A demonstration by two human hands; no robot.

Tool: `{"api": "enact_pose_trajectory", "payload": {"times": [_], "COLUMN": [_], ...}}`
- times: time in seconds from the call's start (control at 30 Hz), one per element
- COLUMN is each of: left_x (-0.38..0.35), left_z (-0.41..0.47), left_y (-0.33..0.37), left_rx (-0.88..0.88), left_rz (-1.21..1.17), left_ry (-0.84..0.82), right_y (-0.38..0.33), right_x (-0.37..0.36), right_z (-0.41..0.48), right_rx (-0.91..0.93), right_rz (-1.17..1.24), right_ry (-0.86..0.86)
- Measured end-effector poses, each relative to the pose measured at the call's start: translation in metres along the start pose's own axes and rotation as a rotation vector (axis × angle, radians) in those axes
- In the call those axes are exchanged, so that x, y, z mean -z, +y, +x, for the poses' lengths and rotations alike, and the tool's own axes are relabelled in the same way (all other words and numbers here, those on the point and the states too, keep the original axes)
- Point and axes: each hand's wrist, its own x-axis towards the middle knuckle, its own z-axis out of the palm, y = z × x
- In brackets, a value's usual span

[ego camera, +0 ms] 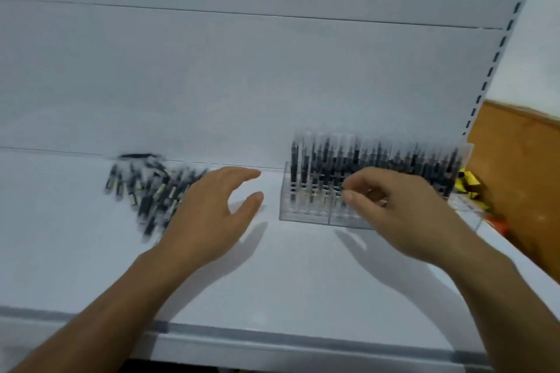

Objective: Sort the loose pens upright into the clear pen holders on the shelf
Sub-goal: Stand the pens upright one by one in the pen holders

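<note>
The whole view is motion-blurred. A heap of loose dark pens (pixel 151 191) lies on the white shelf (pixel 272 266) at the left. Clear pen holders (pixel 306 212) stand at the right, packed with several upright dark pens (pixel 378 160). My left hand (pixel 209 218) hovers just right of the heap, fingers straight, thumb spread, holding nothing. My right hand (pixel 403 209) is in front of the holders' lower front wall. Its fingers are loosely curled, with thumb and forefinger close together and no pen visible between them.
The shelf's white back panel rises behind everything, with a slotted upright (pixel 497 48) at the right. Yellow and orange items (pixel 468 182) lie beside a brown board (pixel 521 175) right of the holders. The shelf's grey front edge (pixel 272 339) runs near my forearms.
</note>
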Motion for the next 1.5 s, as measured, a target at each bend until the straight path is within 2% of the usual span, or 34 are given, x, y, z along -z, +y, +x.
{"api": "enact_pose_trajectory", "payload": {"times": [0.13,0.23,0.4,0.5,0.67,0.8,0.87,1.13,1.2,1.27,1.33,1.5], "left_x": [0.037,0.047,0.044,0.043,0.046,0.053,0.06,0.075,0.072,0.07,0.069,0.069], "left_z": [-0.031,-0.046,-0.048,-0.049,-0.045,-0.036,-0.031,0.006,0.014,0.021,0.026,0.027], "left_y": [-0.064,-0.081,-0.08,-0.082,-0.086,-0.094,-0.099,-0.099,-0.096,-0.096,-0.1,-0.103], "left_rx": [0.157,0.277,0.271,0.291,0.324,0.469,0.54,0.698,0.707,0.726,0.764,0.813], "left_rz": [0.215,0.221,0.223,0.201,0.07,-0.115,-0.09,0.26,0.324,0.276,0.129,-0.061], "left_ry": [-0.112,-0.24,-0.358,-0.355,-0.173,-0.026,-0.001,-0.325,-0.359,-0.355,-0.313,-0.259], "right_y": [-0.063,-0.095,-0.11,-0.102,-0.1,-0.095,-0.093,-0.095,-0.094,-0.094,-0.094,-0.094], "right_x": [-0.063,-0.109,-0.159,-0.175,-0.165,-0.164,-0.166,-0.167,-0.166,-0.164,-0.163,-0.163], "right_z": [0.006,0.029,0.084,0.089,0.074,0.08,0.082,0.084,0.084,0.084,0.084,0.085], "right_rx": [0.258,0.363,0.292,0.316,0.337,0.286,0.272,0.19,0.16,0.149,0.142,0.076], "right_rz": [0.021,-0.002,-0.047,-0.043,0.096,0.176,0.206,0.192,0.205,0.2,0.216,0.377], "right_ry": [-0.348,-0.472,-0.382,-0.371,-0.243,-0.171,-0.172,-0.157,-0.163,-0.163,-0.171,-0.191]}}
